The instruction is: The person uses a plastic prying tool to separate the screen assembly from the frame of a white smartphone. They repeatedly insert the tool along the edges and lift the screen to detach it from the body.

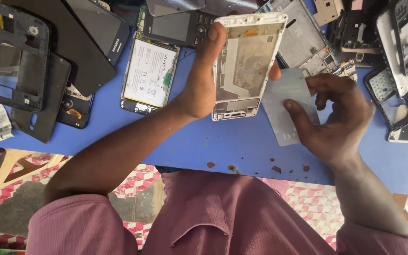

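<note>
My left hand [203,80] grips a white phone frame [244,66] by its left edge, thumb at the top, with the frame's bare inner side facing me. My right hand [338,115] holds a thin grey metal plate [286,101] just right of the frame, thumb pressed on the plate's lower part. Plate and frame overlap slightly at the frame's right edge. Both are held above the blue table [204,141].
Phone parts crowd the back of the table: an opened phone showing its white battery [149,73], a keypad phone [180,26], black back covers [17,52] at left, a dark screen panel [97,28], and metal and white frames [308,40] at right. Small brown chips [276,168] lie near the front edge.
</note>
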